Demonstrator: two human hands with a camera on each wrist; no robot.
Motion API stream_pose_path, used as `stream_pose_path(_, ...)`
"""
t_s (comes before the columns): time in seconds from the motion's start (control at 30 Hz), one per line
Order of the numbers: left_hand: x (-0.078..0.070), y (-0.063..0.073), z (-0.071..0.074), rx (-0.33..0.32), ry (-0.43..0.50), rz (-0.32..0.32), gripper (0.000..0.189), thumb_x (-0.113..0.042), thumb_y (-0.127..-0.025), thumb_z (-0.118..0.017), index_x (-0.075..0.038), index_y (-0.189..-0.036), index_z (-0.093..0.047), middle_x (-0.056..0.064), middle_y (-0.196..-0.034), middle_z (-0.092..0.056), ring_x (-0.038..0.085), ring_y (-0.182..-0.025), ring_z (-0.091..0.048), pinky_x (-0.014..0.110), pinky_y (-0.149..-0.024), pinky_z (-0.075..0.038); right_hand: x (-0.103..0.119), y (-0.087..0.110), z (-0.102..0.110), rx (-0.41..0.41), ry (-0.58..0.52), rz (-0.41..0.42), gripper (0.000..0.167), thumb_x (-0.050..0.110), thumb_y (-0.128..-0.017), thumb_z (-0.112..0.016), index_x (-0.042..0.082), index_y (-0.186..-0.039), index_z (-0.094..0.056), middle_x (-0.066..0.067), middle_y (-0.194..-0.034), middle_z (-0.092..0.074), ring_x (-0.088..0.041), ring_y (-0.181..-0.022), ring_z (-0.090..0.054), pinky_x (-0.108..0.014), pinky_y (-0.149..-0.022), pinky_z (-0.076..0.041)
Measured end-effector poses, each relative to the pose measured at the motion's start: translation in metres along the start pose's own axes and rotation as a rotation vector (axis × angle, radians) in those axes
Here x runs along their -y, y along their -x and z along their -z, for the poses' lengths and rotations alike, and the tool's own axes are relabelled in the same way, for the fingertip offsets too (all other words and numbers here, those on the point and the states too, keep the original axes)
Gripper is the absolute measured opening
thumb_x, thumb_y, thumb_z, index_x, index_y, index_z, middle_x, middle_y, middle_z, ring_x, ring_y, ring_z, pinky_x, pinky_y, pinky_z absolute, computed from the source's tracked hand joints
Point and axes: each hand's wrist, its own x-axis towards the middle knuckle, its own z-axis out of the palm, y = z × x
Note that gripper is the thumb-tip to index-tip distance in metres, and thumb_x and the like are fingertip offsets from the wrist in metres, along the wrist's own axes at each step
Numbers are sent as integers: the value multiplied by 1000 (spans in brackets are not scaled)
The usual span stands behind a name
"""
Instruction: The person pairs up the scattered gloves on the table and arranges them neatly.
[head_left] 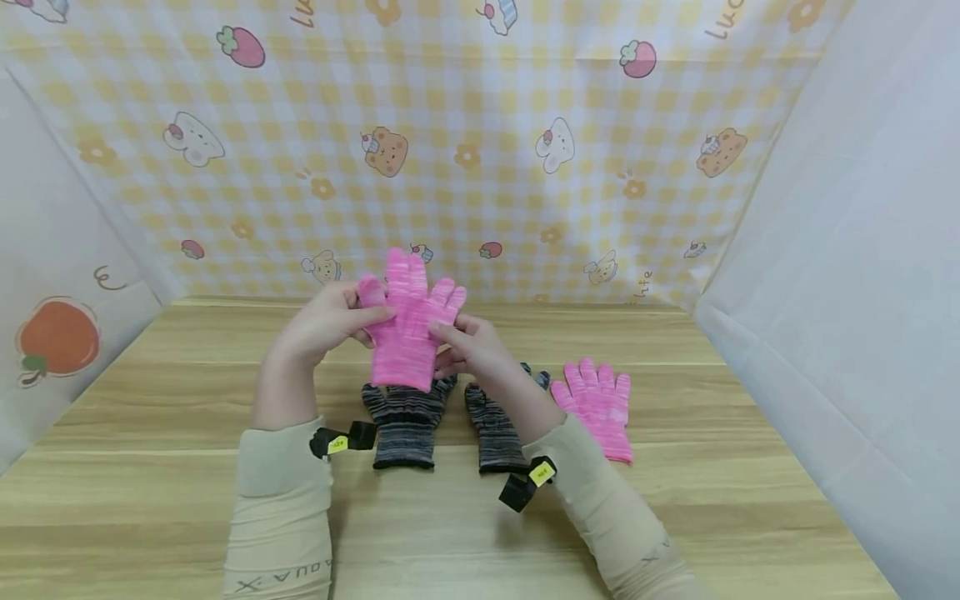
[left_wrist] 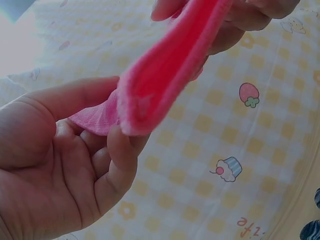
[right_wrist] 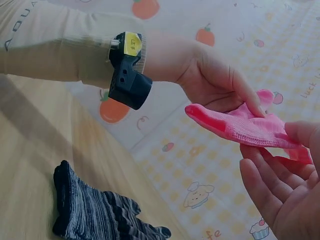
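A pink knitted glove (head_left: 408, 333) is held up above the table, fingers pointing upward and cuff down. My left hand (head_left: 318, 321) pinches its left side near the thumb, and my right hand (head_left: 474, 346) pinches the opposite side below the small fingers. From the left wrist view, the glove's open cuff (left_wrist: 165, 65) shows its bright pink inside. Below, a dark grey striped glove (head_left: 405, 429) lies flat, partly covered by the raised one. Another grey striped glove (head_left: 495, 429) lies to its right, partly hidden by my right forearm. A second pink glove (head_left: 600, 404) lies farther right.
The wooden table (head_left: 150, 483) meets a yellow checked cloth backdrop (head_left: 465, 200) at the back. White side panels (head_left: 840, 275) stand at left and right. A small black camera (head_left: 345, 440) is strapped to each wrist.
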Motion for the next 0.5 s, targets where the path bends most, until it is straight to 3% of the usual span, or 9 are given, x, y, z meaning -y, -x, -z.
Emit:
stream_pose_path(0.2, -4, -1, -8, 38, -26, -22, 25, -15, -91, -67, 9, -95, -64, 9, -76, -68, 19, -66, -66, 36, -65, -56, 1, 6, 9, -32, 9, 22, 36, 14, -96, -58, 0, -129, -51, -8, -82, -67, -17, -61, -64, -33, -59, -57)
stream_pose_path(0.5, -5, -5, -15, 72, -32, -24, 24, -18, -93, -63, 6, -89, -65, 13, -79, -68, 26, -68, -68, 39, -65, -57, 3, 16, 18, -35, 23, 69, 36, 9, -95, -59, -4, -127, -50, -7, -83, -67, -17, -63, -63, -32, -59, -55)
